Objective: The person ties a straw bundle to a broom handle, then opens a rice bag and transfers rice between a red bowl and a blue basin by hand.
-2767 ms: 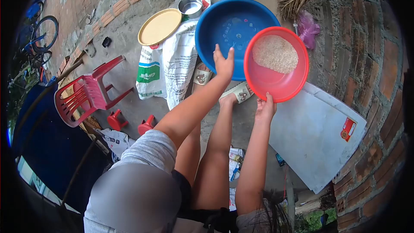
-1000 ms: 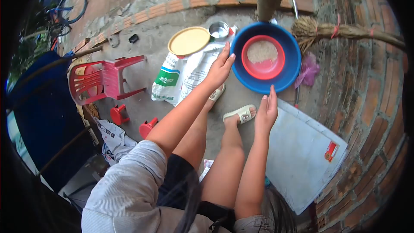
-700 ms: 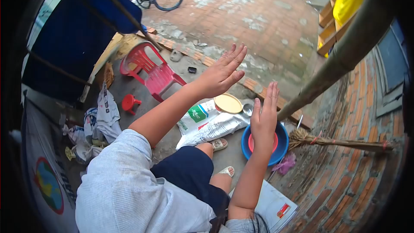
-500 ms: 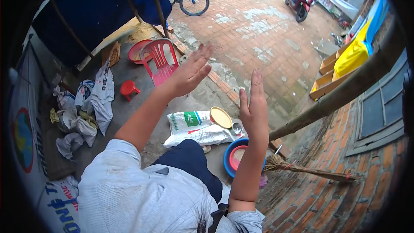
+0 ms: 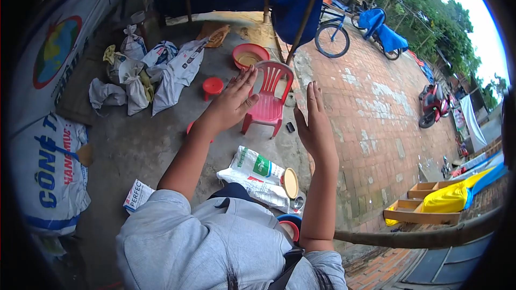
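My left hand (image 5: 228,102) is raised in the air, its fingers stretched out and holding nothing. Beyond its fingers stands a red plastic chair (image 5: 269,108), apart from the hand as far as I can tell. My right hand (image 5: 318,131) is held up too, palm turned toward the left one, fingers straight and nothing in them. Below the hands, a white and green sack (image 5: 252,174) lies on the concrete floor. A round cream lid or tray (image 5: 291,183) rests against its right end, beside a small metal bowl (image 5: 298,202). My right forearm partly hides a blue basin (image 5: 293,218).
Several filled sacks (image 5: 174,78) lie at left, near a red stool (image 5: 213,86) and a red basin (image 5: 251,53). A bicycle (image 5: 332,40) and a motorbike (image 5: 434,104) stand on the brick yard. A thick pole (image 5: 419,239) crosses the lower right.
My view has turned to the left, so the chair, sacks and yard sit further right in it. Both hands stay raised and open, with the gap between them a little changed.
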{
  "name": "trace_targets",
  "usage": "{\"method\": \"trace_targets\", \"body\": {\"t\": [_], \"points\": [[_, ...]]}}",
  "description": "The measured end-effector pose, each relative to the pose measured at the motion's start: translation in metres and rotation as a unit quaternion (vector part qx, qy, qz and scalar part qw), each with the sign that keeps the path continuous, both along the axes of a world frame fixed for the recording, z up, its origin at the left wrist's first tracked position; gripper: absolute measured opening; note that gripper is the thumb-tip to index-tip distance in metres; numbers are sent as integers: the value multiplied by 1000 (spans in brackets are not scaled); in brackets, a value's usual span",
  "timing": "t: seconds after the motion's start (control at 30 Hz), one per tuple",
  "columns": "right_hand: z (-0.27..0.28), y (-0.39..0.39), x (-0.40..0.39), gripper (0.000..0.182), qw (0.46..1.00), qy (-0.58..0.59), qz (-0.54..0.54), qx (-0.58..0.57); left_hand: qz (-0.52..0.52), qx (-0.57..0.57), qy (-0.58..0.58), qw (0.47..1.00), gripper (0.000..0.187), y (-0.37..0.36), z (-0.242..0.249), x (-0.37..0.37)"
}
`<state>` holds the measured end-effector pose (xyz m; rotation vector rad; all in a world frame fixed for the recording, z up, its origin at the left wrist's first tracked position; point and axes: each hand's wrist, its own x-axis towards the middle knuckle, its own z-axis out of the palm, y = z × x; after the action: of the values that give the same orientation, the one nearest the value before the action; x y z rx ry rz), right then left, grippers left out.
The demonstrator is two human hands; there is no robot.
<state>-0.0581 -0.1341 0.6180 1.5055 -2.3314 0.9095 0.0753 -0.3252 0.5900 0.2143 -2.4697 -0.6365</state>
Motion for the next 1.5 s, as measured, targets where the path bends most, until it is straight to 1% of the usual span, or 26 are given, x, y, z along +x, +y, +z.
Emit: {"method": "trace_targets", "body": {"t": [0.03, 0.1, 0.13, 0.2, 0.27, 0.3, 0.33, 0.4, 0.47, 0.53, 0.57, 0.63, 0.7, 0.73, 0.8, 0.83, 0.9, 0.93, 1.0, 1.07, 1.13, 1.3, 1.5], "points": [[1, -18, 4, 62, 998, -62, 28, 15, 11, -7, -7, 1000, 60, -7, 0, 3], [-9, -48, 9, 63, 994, -62, 81, 26, 31, -21, -13, 999, 61, -20, -4, 11], [-15, -62, 12, 64, 992, -56, 114, 26, 54, -17, -21, 998, 61, -25, -4, 19], [-34, -83, 17, 66, 986, -63, 150, 43, 58, 3, -17, 998, 61, -31, -2, 36], [-51, -96, 24, 68, 977, -70, 189, 72, 104, -2, -30, 994, 62, -35, -1, 57], [-64, -99, 27, 70, 975, -45, 204, 74, 131, -26, -38, 990, 62, -34, 0, 68], [-75, -99, 32, 70, 972, -50, 218, 75, 156, -51, -45, 985, 62, -33, 2, 77], [-93, -92, 37, 72, 956, -39, 256, 142, 183, -42, -51, 981, 62, -22, 9, 101], [-112, -83, 37, 74, 940, -26, 290, 179, 219, -70, -62, 971, 61, -5, 12, 122], [-122, -79, 29, 76, 919, -26, 312, 238, 269, -55, -70, 959, 61, 13, 9, 138], [-119, -82, 25, 77, 912, -35, 330, 243, 288, -40, -72, 954, 61, 21, 7, 144], [-104, -100, 21, 76, 905, -16, 363, 219, 320, -26, -71, 944, 63, 34, 2, 153], [-75, -115, 26, 74, 904, 4, 392, 171, 357, -29, -76, 931, 63, 47, -1, 158], [-55, -122, 32, 74, 898, 10, 405, 173, 378, -27, -80, 922, 63, 55, -3, 157], [-20, -129, 45, 70, 879, 18, 467, 89, 399, -25, -74, 914, 62, 72, -4, 155], [-9, -129, 51, 70, 874, 21, 478, 87, 396, -12, -73, 915, 63, 78, -5, 155], [5, -130, 65, 67, 864, -5, 502, 34, 406, -4, -69, 911, 63, 87, -7, 153], [5, -129, 71, 67, 858, -3, 513, 32, 410, 7, -58, 910, 63, 91, -9, 152], [-1, -119, 81, 66, 851, -64, 521, -1, 424, 20, -46, 904, 64, 100, -13, 152], [-20, -116, 89, 66, 834, -100, 542, 12, 445, 29, -33, 895, 64, 105, -14, 157], [-32, -118, 96, 66, 833, -74, 546, 45, 465, 28, -38, 884, 64, 105, -16, 167], [-40, -143, 113, 66, 829, -54, 554, 57, 505, 12, -18, 863, 64, 88, -22, 203], [-48, -210, 167, 66, 823, -41, 564, 51, 526, 12, -18, 850, 62, 39, -23, 268]]}}
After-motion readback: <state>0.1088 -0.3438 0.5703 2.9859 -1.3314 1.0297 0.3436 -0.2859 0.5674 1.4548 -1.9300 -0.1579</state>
